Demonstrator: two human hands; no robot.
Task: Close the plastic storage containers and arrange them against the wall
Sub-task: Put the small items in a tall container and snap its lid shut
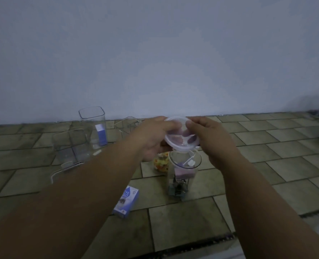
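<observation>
1. Both hands hold one round clear lid (pixel 181 136): the left hand (pixel 151 139) grips its left edge, the right hand (pixel 209 139) pinches its right edge, with the fingers closed on the rim
2. Directly below the hands stands an open round container (pixel 181 174) with small items inside; the lid is tilted above its mouth and not yet seated
3. Left of the left hand, three clear square containers (pixel 93 126) stand open, near the wall (pixel 155 53)
4. Below the left forearm lies a small blue box (pixel 126 202) on the tiled floor (pixel 267 146)
5. I judge the lid is light, thin and a little flexible, maybe slippery; holding it at opposite edges seems best for pressing it down evenly
</observation>
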